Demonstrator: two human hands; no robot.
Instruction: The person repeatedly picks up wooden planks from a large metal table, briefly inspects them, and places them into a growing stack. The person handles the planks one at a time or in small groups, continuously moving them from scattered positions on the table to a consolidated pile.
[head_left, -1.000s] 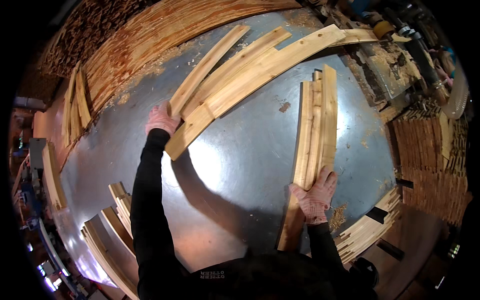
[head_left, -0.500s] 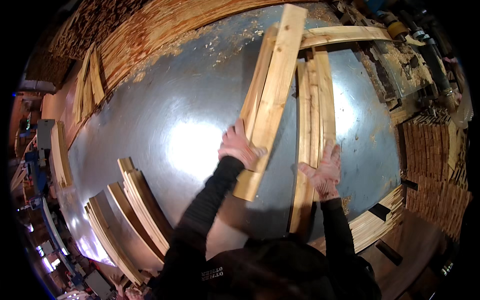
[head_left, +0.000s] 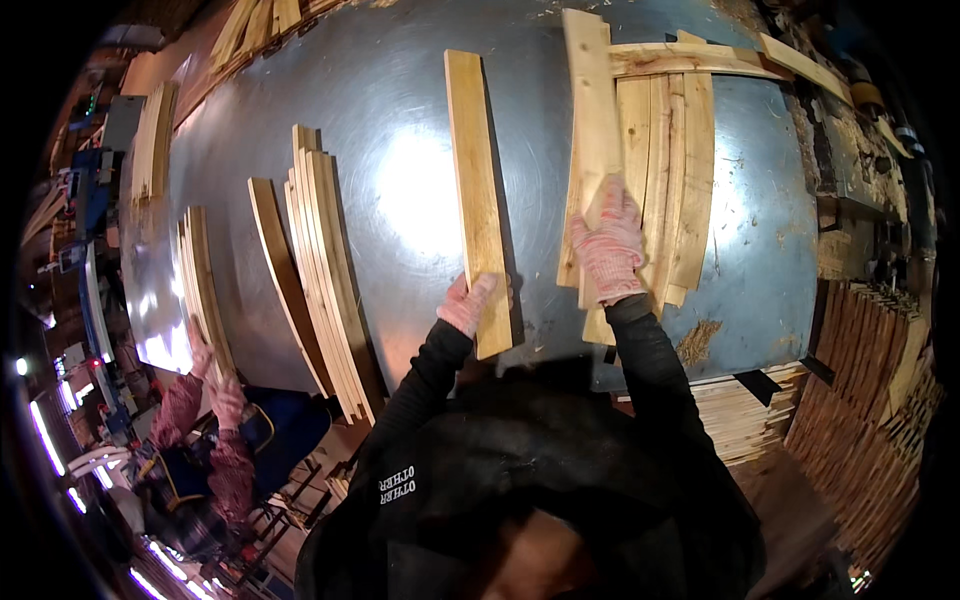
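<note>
My left hand (head_left: 468, 304), in a pink knit glove, grips the near end of a single pale wooden slat (head_left: 476, 190) that lies lengthwise on the round metal table (head_left: 400, 130). My right hand (head_left: 608, 246), also gloved, rests flat on a group of several slats (head_left: 652, 170) laid side by side to the right. One broad slat (head_left: 592, 110) lies on top of that group, under my right fingers. A crosswise slat (head_left: 690, 58) sits at the group's far end.
A stack of curved slats (head_left: 322, 260) stands on edge at the table's left, with more (head_left: 198, 280) further left. Another person (head_left: 215, 440) in gloves works at the lower left. Stacked slats (head_left: 870, 370) fill the right side; a cluttered bench (head_left: 850, 130) lies beyond.
My left hand has pulled one slat away from the group and slid it to the left. My right hand has moved up onto the group. The view has shifted left.
</note>
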